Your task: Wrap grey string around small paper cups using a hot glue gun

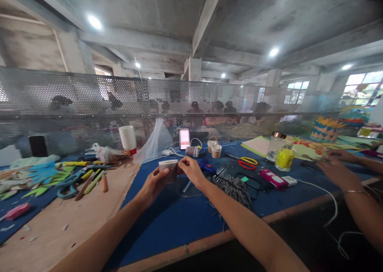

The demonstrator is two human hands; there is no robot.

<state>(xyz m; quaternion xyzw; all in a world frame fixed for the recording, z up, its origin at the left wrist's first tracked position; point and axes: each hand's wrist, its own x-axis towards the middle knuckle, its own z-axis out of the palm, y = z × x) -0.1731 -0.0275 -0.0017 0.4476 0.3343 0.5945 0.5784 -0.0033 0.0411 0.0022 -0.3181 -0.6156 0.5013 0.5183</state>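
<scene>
A paper cup (168, 165) with a white rim and a brownish lower wall is held above the blue mat. My left hand (154, 184) is closed round its left side, thumb on the near face. At the cup's right side my right hand (190, 169) has its thumb and fingertips pinched together; what lies between them is too small to make out. Just to the right of my right hand lie a blue-handled tool (208, 167) and a tangle of grey cord (235, 190). Behind the hands is a spool of cord (192, 151).
Two small cups (216, 150), scissors (247, 162), a pink box (273, 179) and bottles (285, 157) stand or lie at right. Another person's hands (341, 172) work at far right. Large scissors (67, 186), a cup stack (127, 139) and a phone (184, 139) are also present.
</scene>
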